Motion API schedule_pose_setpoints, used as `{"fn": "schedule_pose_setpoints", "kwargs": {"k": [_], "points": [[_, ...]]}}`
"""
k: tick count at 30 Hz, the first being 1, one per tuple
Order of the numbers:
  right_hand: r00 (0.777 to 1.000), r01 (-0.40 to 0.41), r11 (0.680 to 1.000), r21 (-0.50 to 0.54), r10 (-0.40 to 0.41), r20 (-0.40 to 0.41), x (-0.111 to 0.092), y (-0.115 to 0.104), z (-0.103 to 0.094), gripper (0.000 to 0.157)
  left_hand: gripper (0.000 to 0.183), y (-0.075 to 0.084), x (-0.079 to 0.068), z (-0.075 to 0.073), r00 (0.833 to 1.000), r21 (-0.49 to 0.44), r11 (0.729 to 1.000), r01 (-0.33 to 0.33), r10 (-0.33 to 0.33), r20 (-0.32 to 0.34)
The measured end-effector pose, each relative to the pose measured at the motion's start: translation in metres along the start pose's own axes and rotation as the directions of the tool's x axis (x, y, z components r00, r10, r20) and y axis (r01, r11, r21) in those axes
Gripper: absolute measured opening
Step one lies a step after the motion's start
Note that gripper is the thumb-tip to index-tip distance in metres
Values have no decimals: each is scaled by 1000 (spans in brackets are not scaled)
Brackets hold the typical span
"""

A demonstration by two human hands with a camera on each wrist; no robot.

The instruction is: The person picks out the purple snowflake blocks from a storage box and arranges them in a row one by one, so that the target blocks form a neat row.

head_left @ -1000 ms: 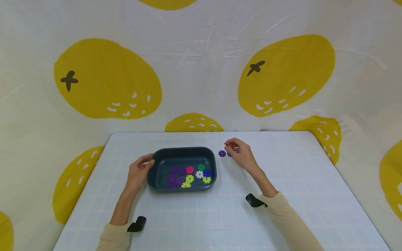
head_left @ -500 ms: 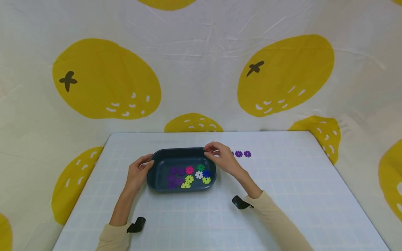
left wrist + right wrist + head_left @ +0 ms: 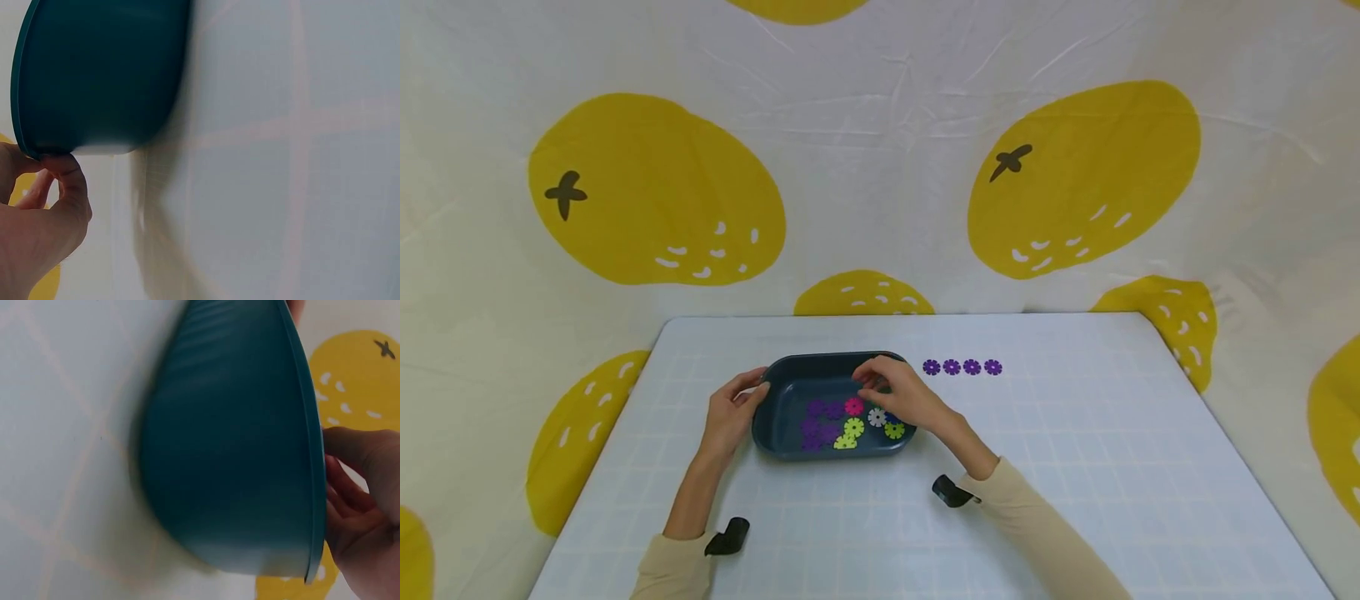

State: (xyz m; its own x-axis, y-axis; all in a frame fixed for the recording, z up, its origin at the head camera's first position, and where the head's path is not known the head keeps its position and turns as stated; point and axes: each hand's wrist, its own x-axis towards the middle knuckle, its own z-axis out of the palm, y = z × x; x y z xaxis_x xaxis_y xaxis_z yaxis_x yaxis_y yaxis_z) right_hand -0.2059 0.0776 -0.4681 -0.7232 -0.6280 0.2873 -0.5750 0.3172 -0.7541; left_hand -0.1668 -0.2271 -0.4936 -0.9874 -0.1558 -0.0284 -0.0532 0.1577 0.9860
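Note:
A dark blue-green plastic tray (image 3: pixel 790 454) holds several flower-shaped discs. Its purple discs (image 3: pixel 812 427) lie left of a pink disc (image 3: pixel 853 406), yellow-green discs (image 3: pixel 853 427) and a white disc (image 3: pixel 877 417). My left hand (image 3: pixel 733 408) pinches the tray's left rim between thumb and finger; the left wrist view shows this grip close up on the tray wall (image 3: pixel 100 75). Over the right part of the tray hovers my right hand (image 3: pixel 902 396), fingers loosely bent and nothing seen between them. It partly covers the blue and green discs.
A row of several purple flower discs (image 3: pixel 952 367) lies on the table to the right of the tray. The white table (image 3: pixel 880 533) has a faint grid. Behind it hangs a pale cloth (image 3: pixel 880 167) with yellow fruit prints.
My right hand has moved left from the row of purple discs, across the tray's right rim, to above the discs inside. The row now shows fully. My left hand stays at the rim.

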Motion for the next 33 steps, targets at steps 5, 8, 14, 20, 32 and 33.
{"fn": "schedule_pose_setpoints", "kwargs": {"k": [5, 8, 14, 20, 32, 33], "points": [[997, 54, 998, 16, -55, 61, 3, -2, 9, 27, 42, -2, 1, 0, 1000, -4, 1000, -3, 3, -1], [993, 55, 998, 32, -58, 104, 4, -3, 16, 27, 42, -4, 2, 0, 1000, -9, 1000, -7, 7, -2], [982, 38, 998, 47, -46, 182, 5, -1, 27, 27, 42, -4, 2, 0, 1000, -9, 1000, -8, 8, 1], [978, 2, 998, 69, -16, 209, 4, 3, 34, 24, 42, -3, 1, 0, 1000, -15, 1000, -16, 16, -4], [924, 18, 998, -68, 9, 382, 4, 1, 36, 25, 39, -2, 0, 2, 999, -21, 999, -34, 34, -12], [918, 16, 997, -75, 16, 396, 5, 1, 36, 25, 39, -2, 0, 2, 999, -22, 999, -31, 31, -12]]}}
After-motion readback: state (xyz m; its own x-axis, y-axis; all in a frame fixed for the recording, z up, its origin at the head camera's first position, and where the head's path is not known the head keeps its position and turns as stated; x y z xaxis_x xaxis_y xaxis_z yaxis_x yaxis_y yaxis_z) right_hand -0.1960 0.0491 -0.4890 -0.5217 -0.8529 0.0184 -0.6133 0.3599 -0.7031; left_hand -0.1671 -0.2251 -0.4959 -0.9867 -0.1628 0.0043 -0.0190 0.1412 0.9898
